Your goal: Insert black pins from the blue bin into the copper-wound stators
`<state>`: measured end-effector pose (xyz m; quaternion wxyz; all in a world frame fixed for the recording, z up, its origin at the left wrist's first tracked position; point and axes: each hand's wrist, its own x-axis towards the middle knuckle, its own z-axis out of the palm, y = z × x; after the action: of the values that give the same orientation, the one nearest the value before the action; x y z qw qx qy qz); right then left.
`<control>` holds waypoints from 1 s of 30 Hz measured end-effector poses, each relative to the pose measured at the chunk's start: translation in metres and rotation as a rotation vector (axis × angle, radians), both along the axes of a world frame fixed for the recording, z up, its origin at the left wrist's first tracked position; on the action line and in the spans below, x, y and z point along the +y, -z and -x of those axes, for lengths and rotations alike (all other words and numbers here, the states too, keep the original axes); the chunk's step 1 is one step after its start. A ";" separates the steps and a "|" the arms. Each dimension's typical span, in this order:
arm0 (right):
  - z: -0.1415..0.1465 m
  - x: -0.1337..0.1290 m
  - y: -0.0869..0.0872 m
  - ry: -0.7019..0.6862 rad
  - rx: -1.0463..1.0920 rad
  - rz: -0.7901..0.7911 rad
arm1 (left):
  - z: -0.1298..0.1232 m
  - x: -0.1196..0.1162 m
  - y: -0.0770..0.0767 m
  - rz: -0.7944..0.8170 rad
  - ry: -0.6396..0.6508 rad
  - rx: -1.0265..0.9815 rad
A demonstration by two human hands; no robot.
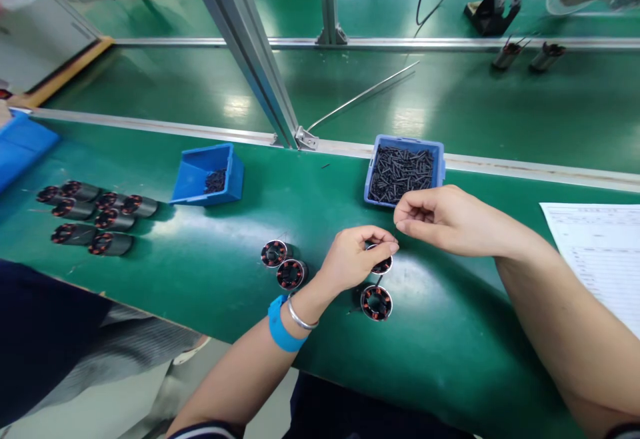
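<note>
My left hand [356, 256] is closed in a pinch over a motor stator [383, 265], which it partly covers; whatever lies between the fingertips is too small to make out. Just right of it, my right hand [435, 219] is also pinched, at the front edge of a blue bin [369, 182] full of short black tubes [403, 172]. Its fingertips hide what they hold, if anything. Nearer me stands another stator [377, 302], with a black tube beside its upper rim. Left of my left hand are two more stators, one [274, 253] behind the other [291, 274].
A tilted blue bin [207, 176] with some black tubes stands left of centre. Several stators [113, 244] lie at the far left, near a person's dark clothing [40, 339]. A metal post [250, 52] rises behind. Printed paper [595, 246] lies at right.
</note>
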<state>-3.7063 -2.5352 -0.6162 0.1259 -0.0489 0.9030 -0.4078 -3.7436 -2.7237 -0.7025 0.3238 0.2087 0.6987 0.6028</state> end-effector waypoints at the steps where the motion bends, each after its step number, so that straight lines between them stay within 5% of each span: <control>1: 0.000 0.000 0.000 -0.009 0.002 0.000 | 0.000 0.000 0.000 -0.005 -0.001 -0.007; 12: 0.000 0.005 0.003 -0.070 0.062 -0.116 | -0.001 0.001 -0.002 -0.049 -0.025 -0.041; 17: -0.001 -0.002 0.001 -0.067 0.267 -0.050 | -0.001 -0.001 -0.005 -0.077 -0.048 -0.097; 30: -0.004 -0.005 0.009 -0.085 0.413 0.064 | 0.000 -0.004 -0.005 -0.141 -0.021 -0.107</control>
<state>-3.7020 -2.5407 -0.6248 -0.0463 -0.1737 0.8932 -0.4121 -3.7438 -2.7273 -0.6976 0.3388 0.1912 0.6385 0.6641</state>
